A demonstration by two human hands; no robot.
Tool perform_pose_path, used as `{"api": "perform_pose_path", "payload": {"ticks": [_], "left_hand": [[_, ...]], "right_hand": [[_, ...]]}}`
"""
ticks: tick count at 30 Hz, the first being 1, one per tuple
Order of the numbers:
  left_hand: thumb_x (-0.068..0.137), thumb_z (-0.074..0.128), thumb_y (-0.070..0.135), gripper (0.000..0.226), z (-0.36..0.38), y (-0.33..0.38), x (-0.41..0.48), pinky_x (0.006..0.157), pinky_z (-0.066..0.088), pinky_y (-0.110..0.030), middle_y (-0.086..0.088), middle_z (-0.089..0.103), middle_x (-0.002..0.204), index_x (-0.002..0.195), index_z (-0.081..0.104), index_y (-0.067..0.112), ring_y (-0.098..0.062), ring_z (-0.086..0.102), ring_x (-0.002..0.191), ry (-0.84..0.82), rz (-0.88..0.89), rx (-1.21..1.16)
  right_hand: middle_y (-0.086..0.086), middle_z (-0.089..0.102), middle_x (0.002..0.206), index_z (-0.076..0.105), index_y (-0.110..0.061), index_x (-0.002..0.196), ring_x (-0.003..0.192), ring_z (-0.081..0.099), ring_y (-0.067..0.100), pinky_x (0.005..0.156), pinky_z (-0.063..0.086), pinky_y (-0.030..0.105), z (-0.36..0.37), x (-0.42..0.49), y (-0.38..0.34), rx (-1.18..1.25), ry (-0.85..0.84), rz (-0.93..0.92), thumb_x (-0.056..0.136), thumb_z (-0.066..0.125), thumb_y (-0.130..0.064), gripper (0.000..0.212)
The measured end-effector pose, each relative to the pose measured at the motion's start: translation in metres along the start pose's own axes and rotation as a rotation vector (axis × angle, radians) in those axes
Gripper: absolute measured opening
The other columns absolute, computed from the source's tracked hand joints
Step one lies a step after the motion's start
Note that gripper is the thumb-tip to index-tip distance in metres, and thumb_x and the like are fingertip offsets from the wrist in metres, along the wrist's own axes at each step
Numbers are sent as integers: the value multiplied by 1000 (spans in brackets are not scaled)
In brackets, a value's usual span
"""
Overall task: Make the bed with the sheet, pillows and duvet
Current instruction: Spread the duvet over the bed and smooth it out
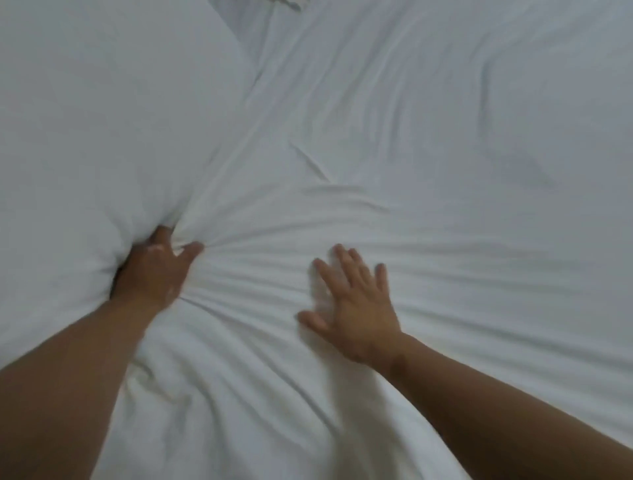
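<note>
White bedding fills the whole head view. A plump white pillow (pixel 102 137) lies at the left. My left hand (pixel 154 270) presses against its lower right corner, fingers dug in under the pillow's edge; whether it grips the pillow or the fabric below is unclear. The white sheet (pixel 445 154) spreads across the bed with creases fanning out from my left hand. My right hand (pixel 356 305) lies flat on the sheet, fingers spread, holding nothing. The hands are blurred.
A fold of white fabric (pixel 287 3) shows at the top edge. More wrinkled white bedding (pixel 239 411) bunches between my forearms at the bottom. No bed edge or floor is visible.
</note>
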State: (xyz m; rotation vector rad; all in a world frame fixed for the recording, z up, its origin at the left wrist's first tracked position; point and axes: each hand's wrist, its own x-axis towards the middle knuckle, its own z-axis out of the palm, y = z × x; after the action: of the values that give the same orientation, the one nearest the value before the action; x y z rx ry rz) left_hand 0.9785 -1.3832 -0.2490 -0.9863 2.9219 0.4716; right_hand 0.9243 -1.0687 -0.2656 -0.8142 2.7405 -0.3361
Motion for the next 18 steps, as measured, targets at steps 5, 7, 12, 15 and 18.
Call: {"api": "perform_pose_path", "payload": {"ticks": [5,7,12,15,18], "left_hand": [[86,48,73,90,10,-15,-62,93,46,-48,-32,56,119,137,40,-2,-47,59,106,-170,-208,120],[72,44,90,110,7,-31,-118,89,48,-49,-26,57,116,139,38,3,-45,60,101,-214,-315,108],[64,36,95,114,3,-50,-215,89,45,-47,-26,62,125,131,52,5,-47,58,110,-259,-435,9],[78,36,89,102,-18,-86,-198,86,48,-58,-37,61,113,130,48,2,-57,58,100,-189,-278,219],[80,37,77,79,-26,-97,-186,88,47,-59,-31,56,114,116,44,7,-52,55,104,-98,-326,300]], "right_hand": [[13,9,165,21,-25,158,153,5,32,118,10,63,52,-79,-18,-3,-10,-11,92,32,-71,81],[14,13,164,30,-25,155,152,11,35,114,16,65,73,-119,-58,88,-62,-176,88,42,-69,80],[7,7,167,23,-28,157,153,-4,29,119,2,62,63,-169,-91,201,-303,-445,88,53,-62,82],[10,34,159,46,-23,148,149,25,29,116,22,62,39,-162,-42,186,-56,-294,87,60,-60,73],[10,28,162,40,-22,152,151,21,28,117,20,61,27,-183,40,16,-28,-58,85,52,-71,84]]}}
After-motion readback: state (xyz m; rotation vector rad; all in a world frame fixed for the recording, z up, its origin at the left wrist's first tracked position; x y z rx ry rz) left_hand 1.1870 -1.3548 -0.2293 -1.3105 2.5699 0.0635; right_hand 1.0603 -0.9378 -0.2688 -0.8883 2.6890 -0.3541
